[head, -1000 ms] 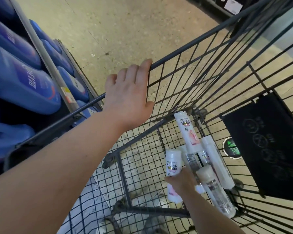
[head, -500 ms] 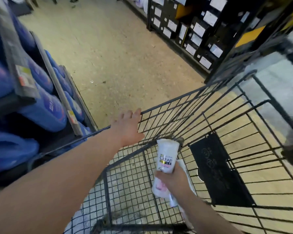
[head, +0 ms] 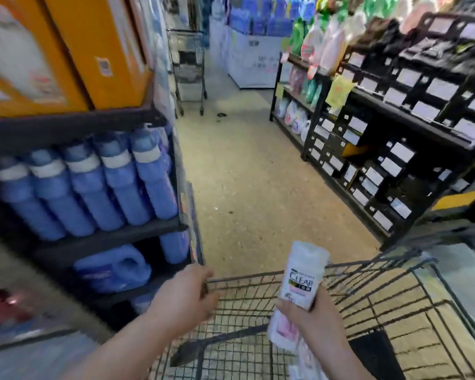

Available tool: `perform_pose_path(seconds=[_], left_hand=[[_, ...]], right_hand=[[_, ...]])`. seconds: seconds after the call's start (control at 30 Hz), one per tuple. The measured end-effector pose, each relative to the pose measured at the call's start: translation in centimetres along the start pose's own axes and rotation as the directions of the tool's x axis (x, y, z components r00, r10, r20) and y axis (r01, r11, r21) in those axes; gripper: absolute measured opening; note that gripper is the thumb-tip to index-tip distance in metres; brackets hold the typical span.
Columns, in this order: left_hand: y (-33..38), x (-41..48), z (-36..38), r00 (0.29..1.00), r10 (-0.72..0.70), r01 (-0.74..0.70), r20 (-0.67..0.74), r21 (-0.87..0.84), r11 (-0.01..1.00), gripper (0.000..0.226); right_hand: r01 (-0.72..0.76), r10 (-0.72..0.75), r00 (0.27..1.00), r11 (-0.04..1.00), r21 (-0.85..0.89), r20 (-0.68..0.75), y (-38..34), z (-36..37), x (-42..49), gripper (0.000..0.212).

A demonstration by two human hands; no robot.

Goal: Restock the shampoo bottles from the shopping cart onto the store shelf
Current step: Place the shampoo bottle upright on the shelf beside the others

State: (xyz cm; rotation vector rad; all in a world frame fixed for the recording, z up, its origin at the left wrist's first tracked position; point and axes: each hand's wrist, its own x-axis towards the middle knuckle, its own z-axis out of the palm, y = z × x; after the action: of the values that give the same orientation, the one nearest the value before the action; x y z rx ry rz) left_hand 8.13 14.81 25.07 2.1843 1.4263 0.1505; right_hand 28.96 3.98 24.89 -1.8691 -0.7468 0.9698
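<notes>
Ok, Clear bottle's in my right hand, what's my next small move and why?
Probably carry the shampoo bottle out over the cart rim and look for its shelf: your right hand grips it above the cart, and the left shelf beside you shows blue bottles, none like it.

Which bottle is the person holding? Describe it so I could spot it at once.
Start at the black wire shopping cart at the bottom of the picture. Just above its near side, the right hand grips a white bottle printed CLEAR, pink lower down. Unlike the blue bottles ranked on the left shelf, it is white and off any shelf.
</notes>
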Motion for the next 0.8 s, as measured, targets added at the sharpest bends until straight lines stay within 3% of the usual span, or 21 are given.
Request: perform_pose_path(seconds=[0.17, 0.33, 0.47, 0.63, 0.8], left_hand=[[-4.4, -5.5, -4.9, 0.986, -0.063, 0.07, -0.155, 0.044, 0.997, 0.057], [-10.4, -11.8, -9.3, 0.933, -0.179, 0.195, -0.312, 0.022, 0.98, 0.047], [-16.1, -17.8, -12.6, 0.872, -0.284, 0.305, -0.399, -0.01, 0.952, 0.045], [-24.8, -27.0, -16.5, 0.809, -0.378, 0.375, -0.45, -0.099, 0.922, 0.027], [-34.1, -37.6, -20.2, 0.718, -0.489, 0.491, -0.495, -0.138, 0.86, 0.036]], right_hand=[[0.182, -0.175, 0.975, 0.983, -0.038, 0.139, -6.6, 4.8, -2.0, 0.035], [0.315, -0.295, 0.916, 0.949, -0.031, 0.273, -11.9, 11.9, -5.4, 0.034], [0.426, -0.386, 0.842, 0.904, -0.026, 0.377, -14.8, 19.1, -9.6, 0.034], [0.491, -0.445, 0.744, 0.87, 0.045, 0.498, -17.9, 30.0, -17.6, 0.031], [0.541, -0.488, 0.631, 0.834, 0.109, 0.603, -19.7, 41.7, -26.4, 0.036]])
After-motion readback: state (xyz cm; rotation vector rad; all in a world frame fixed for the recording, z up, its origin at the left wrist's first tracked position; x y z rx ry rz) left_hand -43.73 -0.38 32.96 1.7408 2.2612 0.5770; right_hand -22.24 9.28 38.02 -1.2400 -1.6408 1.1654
